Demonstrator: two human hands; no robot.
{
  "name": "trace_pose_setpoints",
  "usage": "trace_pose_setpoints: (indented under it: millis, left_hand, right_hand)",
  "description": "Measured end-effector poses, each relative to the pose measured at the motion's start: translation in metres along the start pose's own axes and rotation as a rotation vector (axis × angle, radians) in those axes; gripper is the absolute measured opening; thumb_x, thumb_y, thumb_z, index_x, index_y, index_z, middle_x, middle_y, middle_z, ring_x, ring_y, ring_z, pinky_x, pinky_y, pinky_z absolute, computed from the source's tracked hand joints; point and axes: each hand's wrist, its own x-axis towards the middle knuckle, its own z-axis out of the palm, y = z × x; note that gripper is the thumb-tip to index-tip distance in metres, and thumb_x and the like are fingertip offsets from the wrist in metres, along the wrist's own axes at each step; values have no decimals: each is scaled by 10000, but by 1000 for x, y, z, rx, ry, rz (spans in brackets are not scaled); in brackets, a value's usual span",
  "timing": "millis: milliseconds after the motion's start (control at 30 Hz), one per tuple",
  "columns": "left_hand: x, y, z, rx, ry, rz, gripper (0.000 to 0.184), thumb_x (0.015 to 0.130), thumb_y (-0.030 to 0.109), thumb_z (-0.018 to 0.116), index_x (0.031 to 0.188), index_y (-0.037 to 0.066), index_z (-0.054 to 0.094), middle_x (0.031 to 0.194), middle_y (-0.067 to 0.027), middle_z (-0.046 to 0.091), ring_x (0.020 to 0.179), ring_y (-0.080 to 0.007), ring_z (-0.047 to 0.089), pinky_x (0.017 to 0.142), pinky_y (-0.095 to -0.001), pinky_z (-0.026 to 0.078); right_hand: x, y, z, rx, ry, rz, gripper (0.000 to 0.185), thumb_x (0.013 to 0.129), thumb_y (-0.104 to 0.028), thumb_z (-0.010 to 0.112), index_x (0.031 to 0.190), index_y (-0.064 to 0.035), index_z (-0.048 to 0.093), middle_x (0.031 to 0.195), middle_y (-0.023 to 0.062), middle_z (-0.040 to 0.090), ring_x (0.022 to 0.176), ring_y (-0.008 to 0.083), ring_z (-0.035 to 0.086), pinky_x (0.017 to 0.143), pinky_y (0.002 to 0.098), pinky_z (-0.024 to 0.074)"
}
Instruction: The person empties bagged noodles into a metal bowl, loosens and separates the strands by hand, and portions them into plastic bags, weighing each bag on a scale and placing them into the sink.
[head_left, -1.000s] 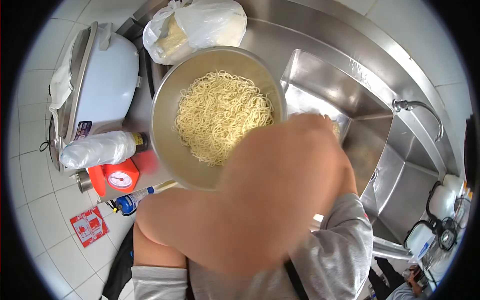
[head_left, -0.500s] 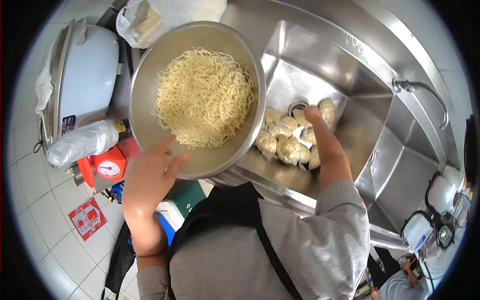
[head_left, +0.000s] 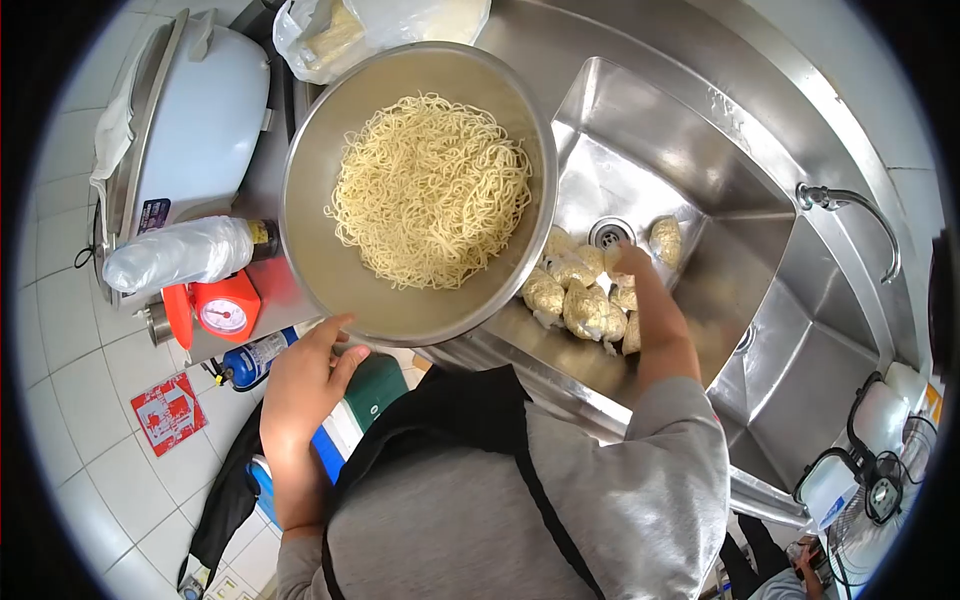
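Observation:
A large metal bowl (head_left: 310, 240) holds a loose heap of pale yellow noodles (head_left: 430, 195). Beside its near rim is my left hand (head_left: 308, 385), thumb and fingers apart with nothing in them. Down in the steel sink to the right, my right hand (head_left: 628, 262) is among several small knotted plastic bags of yellowish noodles (head_left: 583, 308); its fingers are largely hidden, so I cannot make out whether they grip a bag. One separate bag (head_left: 666, 242) lies right of the drain (head_left: 610, 234).
A second sink basin (head_left: 800, 360) and a curved tap (head_left: 870, 205) are on the right. Left of the bowl are a red scale (head_left: 224, 308), a plastic-wrapped roll (head_left: 185, 255) and a big light-blue tub (head_left: 205, 125). Another person (head_left: 785, 575) is at the bottom right.
My left hand has moved from over the bowl's inside back to its near rim. My right hand has shifted slightly towards me among the bags. The whole view has shifted a little.

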Motion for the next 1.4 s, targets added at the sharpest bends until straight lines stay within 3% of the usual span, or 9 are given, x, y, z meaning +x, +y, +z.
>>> trace_pose_setpoints:
  millis: [100,200,233,567,700,767,1033,1233,1400]
  left_hand:
    - [2,-8,3,-11,-2,1,383,800,257,616,1111,46,540,924,-152,620,731,-264,630,644,-348,481]
    - [4,-13,5,-42,1,4,372,802,250,613,1105,46,542,934,-149,619,753,-265,630,652,-346,481]
    - [5,-14,5,-50,1,3,369,803,248,612,1104,47,542,936,-148,619,760,-266,629,655,-346,480]
    - [7,-22,3,-66,-7,15,370,802,219,613,1111,32,532,962,-165,607,821,-287,622,696,-356,478]
    - [2,-30,-6,-60,52,-20,368,809,225,607,1113,31,534,944,-171,610,826,-291,619,705,-358,477]
    - [-2,-38,-11,-63,64,-54,375,813,210,607,1126,16,534,959,-158,616,802,-282,608,689,-331,477]
    - [-26,-106,-22,14,128,-276,399,795,288,625,1076,11,567,958,-191,612,813,-290,623,706,-360,474]
    - [-13,-146,-98,295,1215,60,556,705,118,686,1219,80,475,1263,-115,462,1148,-316,430,929,-383,380]
    - [15,-209,-148,442,1159,388,377,708,160,689,1077,120,623,1240,-77,511,1217,-291,394,1030,-396,285]
  right_hand:
    - [-17,16,-40,106,-431,-183,862,453,-239,801,1233,-72,474,1089,184,589,965,283,582,807,353,463]
    - [-61,3,-26,-157,-411,-209,788,459,-227,804,1175,-50,527,1087,188,586,964,266,583,807,359,464]
    - [-44,30,25,-292,-194,-583,685,476,-243,811,1093,-45,588,989,193,622,891,270,612,738,361,492]
    - [-9,61,-53,120,323,245,410,596,-297,749,864,-7,640,818,160,654,773,311,639,666,386,523]
    - [59,95,-21,-149,415,39,588,730,-294,627,1248,-106,420,1351,141,347,1211,306,372,987,391,337]
    - [54,96,7,-235,418,19,387,829,-254,465,1190,-121,502,1301,162,418,1208,302,389,980,395,338]
    - [12,117,41,-293,23,29,296,797,-336,549,913,-88,661,1007,143,626,998,277,573,809,399,468]
    - [-8,124,-33,-79,382,24,280,791,-275,584,945,-45,633,960,162,634,917,276,596,762,388,475]
    - [-63,84,-155,521,792,-214,291,792,-114,628,1018,60,570,924,173,626,863,230,594,769,346,467]
